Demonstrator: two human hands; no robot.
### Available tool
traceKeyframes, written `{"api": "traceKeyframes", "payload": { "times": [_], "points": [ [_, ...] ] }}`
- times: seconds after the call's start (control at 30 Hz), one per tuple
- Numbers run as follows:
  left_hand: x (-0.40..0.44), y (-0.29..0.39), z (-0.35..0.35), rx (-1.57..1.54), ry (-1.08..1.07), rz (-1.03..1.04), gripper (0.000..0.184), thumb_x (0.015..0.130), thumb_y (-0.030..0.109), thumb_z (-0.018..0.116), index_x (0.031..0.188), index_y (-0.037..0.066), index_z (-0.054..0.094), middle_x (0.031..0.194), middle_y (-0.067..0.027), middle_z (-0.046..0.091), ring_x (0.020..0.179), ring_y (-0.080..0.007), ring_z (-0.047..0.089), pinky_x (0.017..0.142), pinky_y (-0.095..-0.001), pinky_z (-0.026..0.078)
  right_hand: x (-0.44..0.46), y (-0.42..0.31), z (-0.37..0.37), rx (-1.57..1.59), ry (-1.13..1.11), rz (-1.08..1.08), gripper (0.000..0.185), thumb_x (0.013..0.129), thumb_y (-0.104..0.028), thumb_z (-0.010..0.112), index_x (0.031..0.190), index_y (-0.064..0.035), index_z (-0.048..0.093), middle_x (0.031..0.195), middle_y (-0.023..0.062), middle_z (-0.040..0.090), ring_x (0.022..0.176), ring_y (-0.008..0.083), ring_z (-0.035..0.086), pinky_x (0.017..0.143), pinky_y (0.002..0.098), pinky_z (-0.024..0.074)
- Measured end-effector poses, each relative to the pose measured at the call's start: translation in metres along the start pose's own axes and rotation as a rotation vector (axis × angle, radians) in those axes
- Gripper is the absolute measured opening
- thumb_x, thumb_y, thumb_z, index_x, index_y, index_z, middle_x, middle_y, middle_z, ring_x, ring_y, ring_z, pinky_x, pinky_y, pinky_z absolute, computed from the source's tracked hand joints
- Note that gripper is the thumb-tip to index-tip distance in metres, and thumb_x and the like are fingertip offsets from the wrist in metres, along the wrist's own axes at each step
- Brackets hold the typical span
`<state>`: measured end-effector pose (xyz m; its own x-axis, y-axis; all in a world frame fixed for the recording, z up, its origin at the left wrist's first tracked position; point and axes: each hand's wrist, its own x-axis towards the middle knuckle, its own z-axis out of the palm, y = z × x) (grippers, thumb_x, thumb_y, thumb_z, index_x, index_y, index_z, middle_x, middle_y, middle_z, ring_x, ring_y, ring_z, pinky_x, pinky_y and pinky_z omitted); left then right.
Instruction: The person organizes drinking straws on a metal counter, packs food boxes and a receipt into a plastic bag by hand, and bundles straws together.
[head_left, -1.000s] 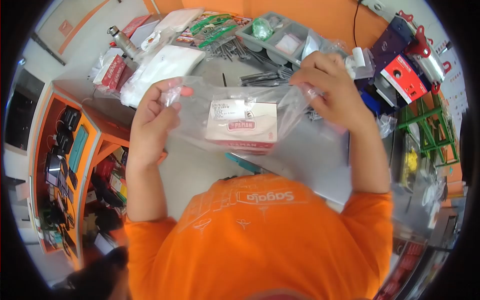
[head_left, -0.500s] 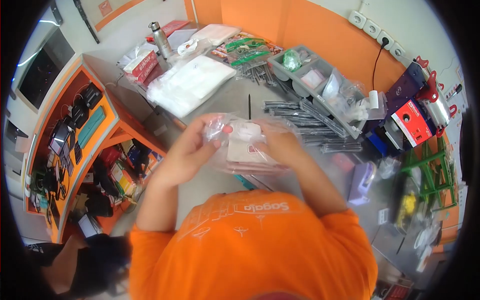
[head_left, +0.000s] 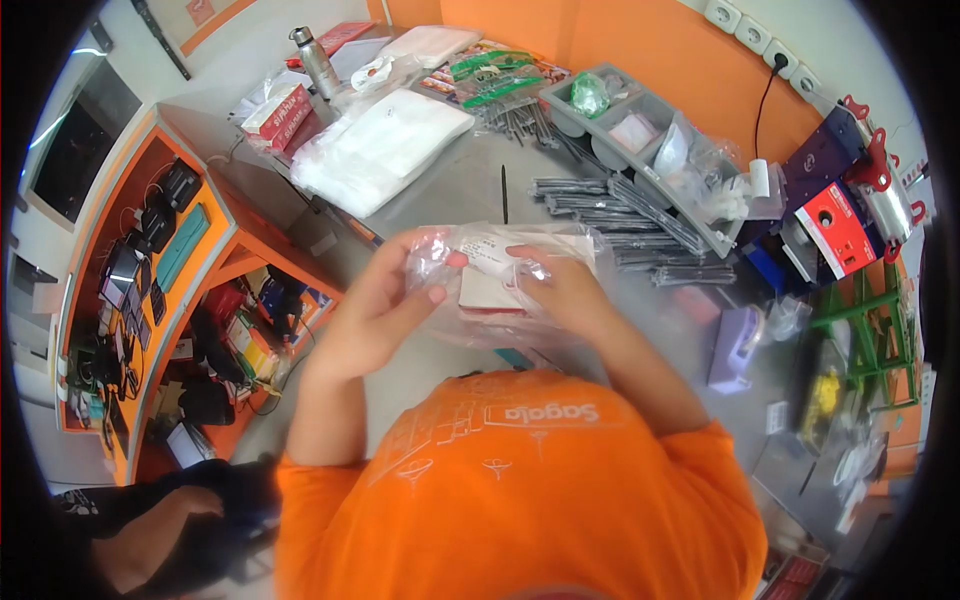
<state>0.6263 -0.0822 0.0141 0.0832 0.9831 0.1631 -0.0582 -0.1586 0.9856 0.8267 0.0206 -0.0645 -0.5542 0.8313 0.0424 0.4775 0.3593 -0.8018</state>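
Observation:
In front of my chest is a clear plastic bag (head_left: 437,327) with a stack of cream, printed paper pieces (head_left: 484,292) in it, red showing along the near edge. My left hand (head_left: 375,310) grips the bag's left side between thumb and fingers. On the other side, my right hand (head_left: 568,292) is closed over the right part of the bagged stack, fingers bent onto its top. Glare on the plastic hides whether those fingertips are inside or outside the bag. Just beyond lies a thin black stick (head_left: 504,195) on the grey table (head_left: 450,205).
Stacked clear plastic bags (head_left: 390,150) lie far left near a steel bottle (head_left: 315,62). Bundled dark sticks (head_left: 630,215) and a grey divided bin (head_left: 655,150) stand right, with a purple tape dispenser (head_left: 735,350) nearer. Another person's arm (head_left: 160,540) shows lower left.
My right hand has shifted slightly, its fingers now bent more over the top of the stack. More of the printed paper shows flat. The view has tilted slightly.

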Motion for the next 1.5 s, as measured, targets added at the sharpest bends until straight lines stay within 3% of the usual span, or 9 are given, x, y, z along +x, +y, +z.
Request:
{"api": "traceKeyframes", "payload": {
  "times": [0.7,0.77,0.8,1.0,1.17,1.3,1.4,1.43,1.5],
  "points": [
    [-0.01,-0.003,0.005,-0.054,0.006,-0.038,0.046,0.082,-0.002,0.048,0.125,0.005,0.036,0.108,-0.0059,0.054,0.07,-0.0033,0.039,0.056,-0.0157,0.031,-0.006,0.009,0.003,-0.043,-0.014,-0.062,0.033,0.08,-0.016,0.055,0.112,-0.0125,0.054,0.103,0.015,0.059,0.094,0.0318,0.056,0.082,0.0358,0.0424],
    [-0.012,-0.001,0.002,-0.06,-0.055,-0.066,0.043,0.084,-0.007,0.044,0.125,0.001,0.033,0.116,-0.0065,0.047,0.11,-0.0133,0.042,0.094,-0.0282,0.031,-0.005,0.013,0.006,-0.003,0.008,-0.121,0.035,0.079,-0.013,0.055,0.114,-0.0112,0.052,0.106,0.0147,0.057,0.095,0.0314,0.055,0.083,0.0351,0.0422],
    [-0.013,-0.002,0.001,-0.061,-0.052,-0.069,0.043,0.084,-0.007,0.044,0.125,0.001,0.033,0.116,-0.0065,0.047,0.11,-0.0133,0.042,0.094,-0.0282,0.031,-0.004,0.015,0.008,-0.001,0.004,-0.12,0.035,0.079,-0.013,0.055,0.114,-0.0112,0.052,0.106,0.0147,0.057,0.095,0.0314,0.055,0.083,0.0351,0.0422],
    [-0.015,-0.01,-0.002,-0.08,-0.039,-0.048,0.044,0.083,-0.007,0.044,0.125,0.001,0.032,0.114,-0.0066,0.049,0.108,-0.0134,0.043,0.093,-0.0282,0.032,-0.006,0.009,0.007,0.035,-0.033,-0.018,0.037,0.078,-0.01,0.055,0.115,-0.0091,0.05,0.106,0.0159,0.055,0.097,0.0302,0.053,0.083,0.0352,0.0421],
    [-0.015,-0.013,-0.002,-0.079,-0.028,-0.07,0.045,0.083,-0.008,0.045,0.125,0.001,0.032,0.114,-0.0073,0.049,0.108,-0.0136,0.043,0.092,-0.0278,0.033,-0.009,0.015,0.009,0.408,-0.139,0.063,0.033,0.078,-0.008,0.054,0.111,-0.0087,0.052,0.105,0.0149,0.055,0.09,0.0283,0.056,0.079,0.0357,0.0436],
    [-0.015,-0.014,-0.001,-0.099,-0.032,-0.078,0.046,0.083,-0.008,0.045,0.126,0.001,0.032,0.114,-0.008,0.049,0.108,-0.0139,0.043,0.092,-0.0277,0.033,-0.017,0.004,0.005,0.329,-0.17,0.116,0.031,0.078,-0.007,0.054,0.109,-0.0083,0.054,0.101,0.015,0.056,0.087,0.0283,0.057,0.079,0.0355,0.0438],
    [-0.015,-0.016,0.0,-0.054,0.083,-0.065,0.048,0.08,0.001,0.052,0.125,0.005,0.035,0.108,-0.0076,0.053,0.067,-0.0021,0.04,0.055,-0.016,0.032,-0.025,0.009,0.012,-0.039,-0.15,-0.037,0.029,0.077,-0.008,0.055,0.105,-0.0094,0.056,0.096,0.0135,0.057,0.084,0.0275,0.057,0.074,0.0354,0.0449],
    [-0.016,-0.015,-0.003,-0.065,0.043,-0.06,0.047,0.081,-0.005,0.047,0.125,0.003,0.033,0.111,-0.0088,0.051,0.088,-0.0086,0.041,0.074,-0.0219,0.032,-0.026,0.012,0.015,-0.208,-0.064,-0.147,0.027,0.076,-0.009,0.055,0.103,-0.0104,0.057,0.094,0.0125,0.057,0.082,0.0273,0.057,0.073,0.0354,0.0438],
    [-0.018,-0.016,-0.007,-0.076,0.002,-0.061,0.047,0.082,-0.01,0.043,0.126,0.002,0.031,0.114,-0.01,0.049,0.109,-0.0151,0.043,0.092,-0.0278,0.033,-0.029,0.013,0.018,-0.373,0.02,-0.252,0.026,0.076,-0.01,0.055,0.101,-0.0114,0.059,0.092,0.0116,0.057,0.08,0.0271,0.057,0.072,0.0354,0.0426]
  ]
}}
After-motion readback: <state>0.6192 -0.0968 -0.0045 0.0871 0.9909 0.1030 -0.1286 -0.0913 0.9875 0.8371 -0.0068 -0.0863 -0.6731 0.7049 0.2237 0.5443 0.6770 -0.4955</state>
